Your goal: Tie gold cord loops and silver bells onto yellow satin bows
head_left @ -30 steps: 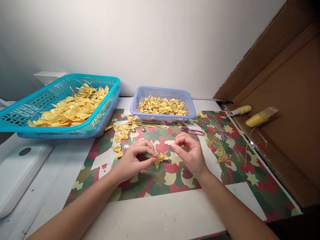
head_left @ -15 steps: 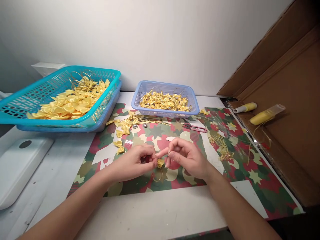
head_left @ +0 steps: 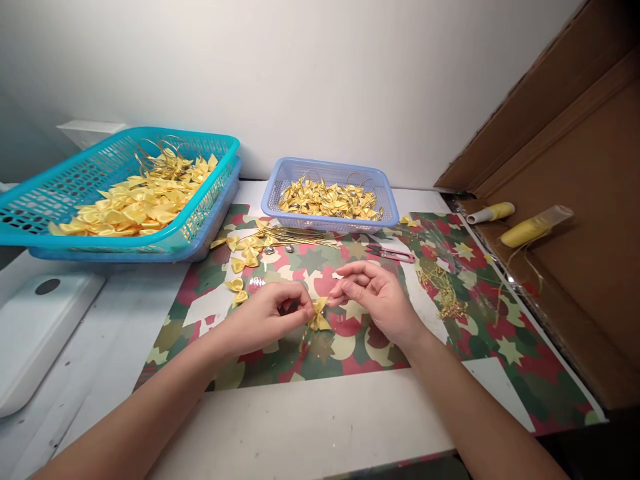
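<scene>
A yellow ribbon bow (head_left: 320,316) is pinched between the thumb and fingertips of my left hand (head_left: 280,310), above the patterned paper. Gold cord hangs blurred beneath the bow. My right hand (head_left: 373,297) is just to the right of it, thumb and fingers drawn together close to the bow's edge; whatever lies between those fingertips is too small to make out. Beyond my hands are loose yellow bows (head_left: 250,253), a bundle of gold cords (head_left: 305,237) and small silver bells (head_left: 289,249). Pink-handled thread snips (head_left: 393,254) lie behind my right hand.
A turquoise basket (head_left: 227,177) heaped with yellow bows stands at left, stacked on a blue one. A smaller lavender basket (head_left: 327,222) holds bows with cords. Cord scraps (head_left: 445,293) and yellow thread spools (head_left: 530,228) are at right, beside a cardboard wall. A white scale (head_left: 47,333) sits at left.
My right fingers came up to the bow and have drawn slightly back from it. The bow turned in my left hand, and the gold loop under it swung and blurred. The view shifted slightly.
</scene>
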The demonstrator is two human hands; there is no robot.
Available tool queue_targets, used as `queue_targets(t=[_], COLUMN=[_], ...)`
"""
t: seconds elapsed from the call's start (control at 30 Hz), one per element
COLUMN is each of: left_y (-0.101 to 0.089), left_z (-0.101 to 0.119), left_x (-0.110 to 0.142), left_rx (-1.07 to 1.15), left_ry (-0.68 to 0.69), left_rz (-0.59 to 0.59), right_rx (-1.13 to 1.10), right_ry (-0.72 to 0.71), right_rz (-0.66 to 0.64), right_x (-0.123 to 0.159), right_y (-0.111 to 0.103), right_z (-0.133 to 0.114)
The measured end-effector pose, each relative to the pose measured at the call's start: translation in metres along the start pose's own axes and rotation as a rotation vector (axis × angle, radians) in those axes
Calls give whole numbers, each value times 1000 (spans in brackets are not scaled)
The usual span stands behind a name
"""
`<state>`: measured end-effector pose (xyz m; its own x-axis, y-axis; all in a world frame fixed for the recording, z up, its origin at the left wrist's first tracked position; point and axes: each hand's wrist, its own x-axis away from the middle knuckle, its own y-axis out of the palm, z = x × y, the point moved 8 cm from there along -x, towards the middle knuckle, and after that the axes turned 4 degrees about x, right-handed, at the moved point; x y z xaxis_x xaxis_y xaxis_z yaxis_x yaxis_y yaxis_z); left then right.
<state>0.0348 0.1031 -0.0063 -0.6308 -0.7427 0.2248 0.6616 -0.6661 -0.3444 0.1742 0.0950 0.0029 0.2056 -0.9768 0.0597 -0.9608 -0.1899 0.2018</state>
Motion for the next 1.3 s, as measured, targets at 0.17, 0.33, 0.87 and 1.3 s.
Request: queue_targets(t=[0.17,0.33,0.87,1.3], left_y=[-1,-3,5,31], left_z=[-1,-1,4,32], left_x=[-1,0,6,14], left_rx=[90,92,-346,-615], left_ry=[-20,-21,-4,385], left_rz=[19,58,48,-170], right_rx=[-36,-57,122,-112], right_ry=[-50,14,289,369], right_rz=[15,-143,-749,-762], right_x=[1,7,36,38], right_y=[-4,6,35,30], right_z=[-7,-5,8,4])
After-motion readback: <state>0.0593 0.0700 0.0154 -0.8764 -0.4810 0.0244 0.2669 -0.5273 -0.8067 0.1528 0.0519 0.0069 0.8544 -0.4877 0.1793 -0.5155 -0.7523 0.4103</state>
